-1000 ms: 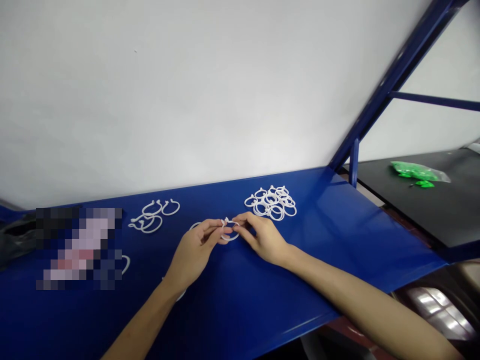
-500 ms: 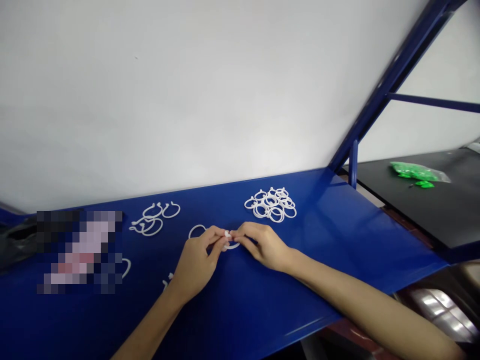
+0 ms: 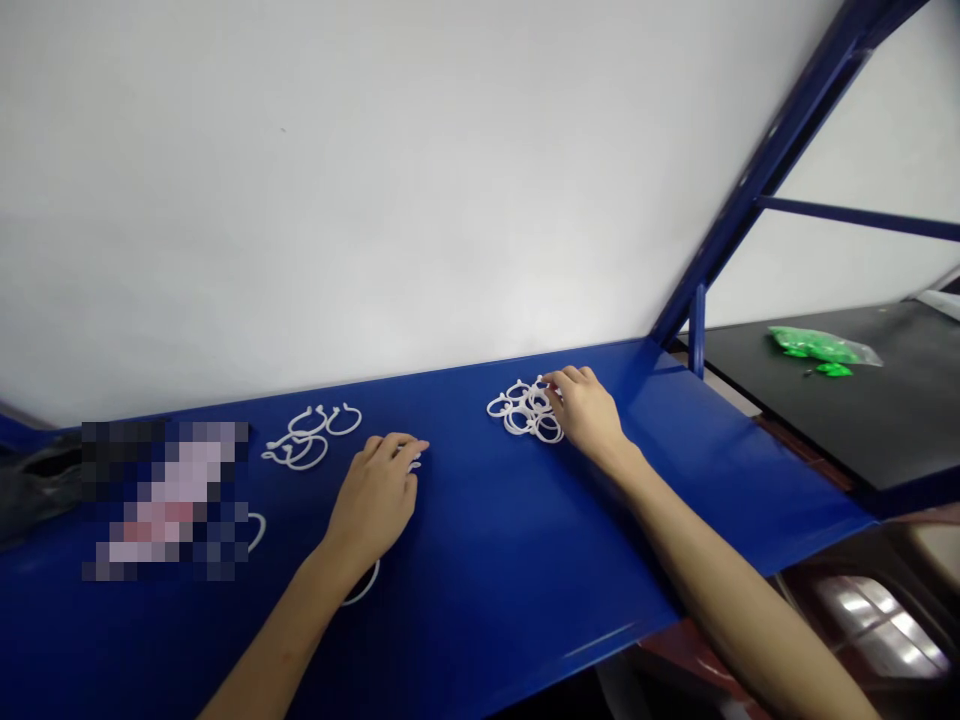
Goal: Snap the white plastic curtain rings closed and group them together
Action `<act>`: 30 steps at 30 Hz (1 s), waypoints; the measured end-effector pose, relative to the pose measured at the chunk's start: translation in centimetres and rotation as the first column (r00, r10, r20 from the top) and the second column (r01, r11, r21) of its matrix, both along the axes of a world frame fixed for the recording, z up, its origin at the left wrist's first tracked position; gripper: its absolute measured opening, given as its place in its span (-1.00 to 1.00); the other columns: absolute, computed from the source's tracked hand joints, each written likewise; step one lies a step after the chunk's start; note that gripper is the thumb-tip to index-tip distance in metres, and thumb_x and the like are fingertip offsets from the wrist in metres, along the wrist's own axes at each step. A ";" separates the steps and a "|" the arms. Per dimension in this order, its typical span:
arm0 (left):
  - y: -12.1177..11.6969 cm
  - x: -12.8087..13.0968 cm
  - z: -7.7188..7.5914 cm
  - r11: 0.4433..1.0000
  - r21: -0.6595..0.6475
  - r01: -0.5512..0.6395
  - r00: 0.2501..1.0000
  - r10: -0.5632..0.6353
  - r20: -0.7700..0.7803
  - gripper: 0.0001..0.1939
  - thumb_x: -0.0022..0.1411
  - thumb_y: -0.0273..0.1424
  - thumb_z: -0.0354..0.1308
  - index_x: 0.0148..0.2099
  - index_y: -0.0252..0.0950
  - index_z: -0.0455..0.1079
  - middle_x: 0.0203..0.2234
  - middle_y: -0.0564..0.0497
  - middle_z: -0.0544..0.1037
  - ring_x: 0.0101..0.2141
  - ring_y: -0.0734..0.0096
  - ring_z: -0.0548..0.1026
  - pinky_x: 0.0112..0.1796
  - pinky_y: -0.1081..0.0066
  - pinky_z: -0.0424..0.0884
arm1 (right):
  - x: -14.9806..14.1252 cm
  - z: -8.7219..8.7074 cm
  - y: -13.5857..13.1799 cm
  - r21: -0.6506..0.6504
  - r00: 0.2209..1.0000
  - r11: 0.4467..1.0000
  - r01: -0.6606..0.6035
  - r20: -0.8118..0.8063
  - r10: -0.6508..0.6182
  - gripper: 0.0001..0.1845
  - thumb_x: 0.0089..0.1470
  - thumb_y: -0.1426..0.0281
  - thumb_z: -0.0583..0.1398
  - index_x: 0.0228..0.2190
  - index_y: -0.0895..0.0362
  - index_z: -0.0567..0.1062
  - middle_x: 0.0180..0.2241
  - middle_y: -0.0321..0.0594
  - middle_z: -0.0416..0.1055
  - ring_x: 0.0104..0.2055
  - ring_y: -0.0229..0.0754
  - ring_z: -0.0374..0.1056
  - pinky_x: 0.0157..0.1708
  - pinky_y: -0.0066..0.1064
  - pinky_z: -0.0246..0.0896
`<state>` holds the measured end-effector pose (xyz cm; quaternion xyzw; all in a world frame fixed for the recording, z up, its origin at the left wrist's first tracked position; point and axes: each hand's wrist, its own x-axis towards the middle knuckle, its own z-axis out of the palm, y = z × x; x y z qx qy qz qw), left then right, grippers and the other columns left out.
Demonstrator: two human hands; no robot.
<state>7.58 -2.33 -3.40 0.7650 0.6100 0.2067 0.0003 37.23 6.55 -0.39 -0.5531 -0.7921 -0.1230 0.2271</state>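
My left hand [image 3: 375,490] is low over the blue table, fingers stretched forward and thumb apart. White open ends of a ring [image 3: 415,461] show at its fingertips; the rest of that ring is hidden under the hand. Beneath my left wrist, part of another white ring [image 3: 365,585] sticks out. My right hand [image 3: 589,408] reaches over the right side of a pile of white plastic rings [image 3: 519,420], index finger and thumb apart at the pile and covering part of it.
Several open white rings [image 3: 304,450] lie at the back left, and one more ring [image 3: 257,532] lies beside a blurred-out patch [image 3: 180,490]. A bag with green pieces [image 3: 817,345] rests on a black table [image 3: 787,400]. A blue frame post [image 3: 742,200] rises at the right.
My hands have parted from the white ring they pinched together at the middle. The right moved right to the pile; the left moved slightly left, over another ring.
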 end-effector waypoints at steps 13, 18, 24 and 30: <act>-0.4 0.5 0.7 0.988 0.030 -0.150 0.977 0.153 -0.151 -0.61 0.35 -0.34 -0.05 0.10 -0.33 0.44 -0.08 -0.19 0.51 -0.05 -0.02 0.41 -0.10 0.05 0.34 | -2.2 0.3 -1.9 0.078 0.974 0.972 -0.223 -0.011 0.225 -0.77 0.31 0.38 0.12 -0.11 0.16 0.55 -0.25 -0.06 0.50 -0.19 0.01 0.27 -0.12 -0.15 0.32; -0.5 0.8 1.0 0.990 -0.030 -0.137 0.984 0.133 -0.116 -0.69 0.35 -0.33 -0.05 -0.07 -0.30 0.49 -0.23 -0.14 0.58 -0.12 -0.02 0.43 -0.11 0.03 0.32 | -4.1 -0.1 -3.7 -0.019 0.890 0.892 -0.452 -0.079 0.449 -0.75 0.32 0.38 0.10 -0.09 0.20 0.53 -0.22 -0.05 0.49 -0.17 -0.02 0.29 -0.07 -0.12 0.34; -1.2 1.9 2.5 0.912 -0.323 0.253 0.831 -0.034 0.556 -0.68 0.32 -0.16 0.07 0.01 -0.15 0.46 -0.21 0.01 0.61 -0.23 0.29 0.54 -0.13 0.27 0.42 | -5.6 -0.7 -5.4 -0.172 0.750 0.739 -0.652 -0.295 0.593 -0.64 0.30 0.32 0.14 0.09 0.15 0.40 -0.02 -0.03 0.45 0.03 -0.04 0.35 0.05 -0.12 0.34; -1.4 2.2 3.1 0.832 -0.373 0.410 0.626 0.041 0.778 -0.69 0.30 -0.18 0.09 0.01 -0.18 0.43 -0.32 0.02 0.59 -0.32 0.36 0.53 -0.21 0.30 0.46 | -5.8 -0.8 -5.9 -0.225 0.678 0.667 -0.710 -0.473 0.563 -0.84 0.30 0.40 0.13 -0.09 0.14 0.42 -0.19 -0.15 0.52 -0.22 -0.20 0.47 -0.19 -0.33 0.41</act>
